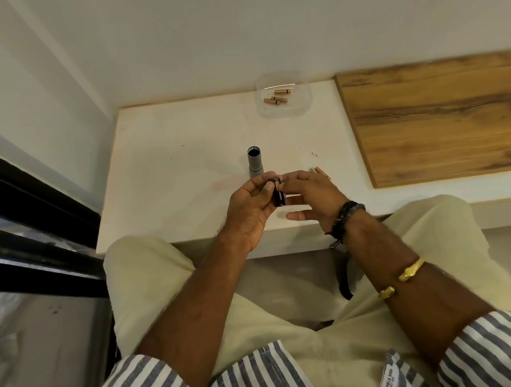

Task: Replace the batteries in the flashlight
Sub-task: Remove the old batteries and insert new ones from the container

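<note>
The grey flashlight body (255,161) stands upright on the white ledge (178,158), its open end up. Just in front of it my left hand (250,213) grips a small black battery holder (279,197) that has a battery in it. My right hand (309,196) touches the holder's top end with its fingertips. A copper-coloured battery (323,172) lies on the ledge behind my right hand, partly hidden. A clear plastic tray (284,112) at the back holds three copper-coloured batteries (276,99).
A wooden board (445,116) covers the ledge to the right. A white wall rises behind, and a black-framed glass panel (24,223) stands on the left. My knees sit under the ledge's front edge.
</note>
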A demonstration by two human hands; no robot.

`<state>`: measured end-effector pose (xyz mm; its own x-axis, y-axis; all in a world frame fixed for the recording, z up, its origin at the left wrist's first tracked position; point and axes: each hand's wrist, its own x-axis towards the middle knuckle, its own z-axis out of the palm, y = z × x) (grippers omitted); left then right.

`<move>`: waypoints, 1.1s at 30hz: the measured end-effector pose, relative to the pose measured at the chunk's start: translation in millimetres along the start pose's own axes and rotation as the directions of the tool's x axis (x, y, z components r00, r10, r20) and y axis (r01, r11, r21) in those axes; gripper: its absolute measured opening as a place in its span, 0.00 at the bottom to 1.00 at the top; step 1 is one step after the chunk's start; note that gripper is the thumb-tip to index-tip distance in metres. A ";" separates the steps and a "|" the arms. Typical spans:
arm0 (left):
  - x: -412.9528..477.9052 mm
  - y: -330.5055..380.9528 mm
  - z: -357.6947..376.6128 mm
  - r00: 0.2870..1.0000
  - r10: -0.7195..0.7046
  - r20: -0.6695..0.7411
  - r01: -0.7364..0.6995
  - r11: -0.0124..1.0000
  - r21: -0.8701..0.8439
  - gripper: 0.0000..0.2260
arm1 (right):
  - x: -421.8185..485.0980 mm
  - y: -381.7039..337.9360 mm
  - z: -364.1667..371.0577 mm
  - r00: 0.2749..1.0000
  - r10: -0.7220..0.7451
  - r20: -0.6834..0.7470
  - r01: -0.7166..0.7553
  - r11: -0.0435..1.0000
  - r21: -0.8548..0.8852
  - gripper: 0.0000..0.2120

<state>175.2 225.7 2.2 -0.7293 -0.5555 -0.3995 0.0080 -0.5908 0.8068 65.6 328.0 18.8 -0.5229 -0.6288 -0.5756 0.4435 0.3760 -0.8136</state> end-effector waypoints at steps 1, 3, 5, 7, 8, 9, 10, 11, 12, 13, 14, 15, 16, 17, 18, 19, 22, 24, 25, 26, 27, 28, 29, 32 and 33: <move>0.4 -0.4 -0.6 1.000 0.008 0.001 -0.008 1.000 0.002 0.12 | 0.2 0.3 -0.1 1.000 0.019 0.019 -0.020 0.999 0.032 0.10; 1.5 -0.9 -1.7 1.000 0.018 0.010 -0.018 1.000 0.006 0.11 | 0.5 0.5 -0.9 0.999 0.032 0.042 -0.036 0.996 0.087 0.11; 3.2 -2.6 -2.8 1.000 0.022 0.023 -0.022 1.000 0.014 0.10 | 0.4 0.0 -1.5 0.998 0.033 0.049 -0.039 0.992 0.121 0.10; 4.5 -4.2 -3.4 0.999 0.032 0.032 -0.033 0.998 0.044 0.09 | 0.3 0.2 -2.0 0.998 0.031 0.052 -0.038 0.988 0.151 0.09; 4.9 -4.7 -3.7 0.999 0.039 0.037 -0.041 0.997 0.060 0.09 | 0.3 0.5 -1.7 0.998 0.027 0.054 -0.036 0.985 0.169 0.09; 5.1 -5.1 -4.1 0.998 0.047 0.040 -0.050 0.996 0.073 0.09 | 0.0 0.6 -1.6 0.998 0.023 0.056 -0.033 0.982 0.188 0.09; 5.2 -5.1 -4.4 0.998 0.054 0.042 -0.057 0.995 0.085 0.09 | 0.0 0.4 -1.2 0.998 0.019 0.057 -0.030 0.979 0.203 0.09; 4.9 -4.8 -4.4 0.997 0.059 0.042 -0.063 0.993 0.097 0.09 | -0.2 0.6 -1.0 0.998 0.014 0.057 -0.026 0.977 0.213 0.09; 4.4 -4.3 -4.4 0.997 0.065 0.039 -0.068 0.992 0.108 0.09 | -0.2 0.8 -0.6 0.998 0.010 0.058 -0.023 0.976 0.217 0.08; 4.0 -4.1 -4.4 0.997 0.071 0.037 -0.075 0.990 0.118 0.09 | -0.2 0.9 -0.3 0.998 0.008 0.058 -0.021 0.976 0.219 0.08; 3.7 -4.1 -4.4 0.996 0.079 0.036 -0.083 0.988 0.130 0.09 | -0.3 1.1 -0.2 0.998 0.008 0.058 -0.021 0.975 0.220 0.08; 3.2 -4.1 -4.3 0.995 0.088 0.038 -0.093 0.985 0.143 0.08 | -0.4 1.2 0.2 0.998 0.011 0.056 -0.023 0.975 0.220 0.08; 2.5 -3.9 -4.1 0.994 0.098 0.043 -0.103 0.982 0.158 0.08 | -0.4 1.5 0.7 0.999 0.016 0.051 -0.027 0.975 0.221 0.08; 1.9 -3.6 -3.9 0.993 0.110 0.049 -0.117 0.978 0.174 0.08 | -0.2 1.9 1.1 0.999 0.022 0.046 -0.031 0.974 0.223 0.09; 1.5 -3.5 -3.8 0.991 0.123 0.054 -0.131 0.972 0.193 0.08 | 0.2 2.2 1.4 0.999 0.029 0.041 -0.038 0.973 0.229 0.09; 1.4 -3.2 -3.8 0.989 0.137 0.057 -0.146 0.965 0.216 0.08 | 0.3 2.5 1.6 0.999 0.037 0.037 -0.045 0.970 0.238 0.09; 1.0 -2.7 -3.6 0.982 0.176 0.067 -0.188 0.942 0.279 0.09 | 1.3 2.8 3.3 0.997 0.057 0.045 -0.067 0.960 0.272 0.09; 0.8 -3.3 -2.5 0.977 0.201 0.070 -0.213 0.927 0.308 0.10 | 1.9 2.4 4.3 0.997 0.071 0.042 -0.080 0.955 0.284 0.09; 0.6 -3.8 -1.7 0.975 0.210 0.071 -0.222 0.922 0.317 0.10 | 2.3 2.1 4.8 0.996 0.079 0.036 -0.086 0.955 0.283 0.09; 0.2 -4.7 -0.7 0.973 0.218 0.072 -0.229 0.918 0.325 0.11 | 2.6 1.5 5.1 0.996 0.085 0.028 -0.090 0.957 0.275 0.10; -0.3 -5.5 0.4 0.972 0.222 0.075 -0.234 0.914 0.330 0.12 | 2.7 0.7 5.4 0.996 0.089 0.019 -0.091 0.960 0.265 0.10; -0.7 -6.6 1.5 0.971 0.224 0.077 -0.237 0.913 0.333 0.13 | 2.6 0.2 5.5 0.996 0.093 0.011 -0.092 0.962 0.257 0.10; -0.8 -7.6 2.6 0.971 0.225 0.079 -0.239 0.912 0.332 0.13 | 2.5 0.0 5.6 0.995 0.097 0.004 -0.095 0.962 0.254 0.10; 0.4 -10.2 3.7 0.971 0.230 0.070 -0.240 0.913 0.329 0.11 | 1.2 -0.7 5.6 0.994 0.108 -0.010 -0.101 0.958 0.268 0.11; 1.0 -10.3 3.5 0.971 0.230 0.062 -0.237 0.916 0.324 0.10 | 0.4 -0.9 5.5 0.994 0.107 -0.008 -0.101 0.956 0.274 0.12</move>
<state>172.1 233.3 -5.0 -0.7491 -0.6388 -0.1756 -0.0409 -0.2200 0.9746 68.9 323.7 19.8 -0.4784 -0.5793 -0.6600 0.6763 0.2363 -0.6977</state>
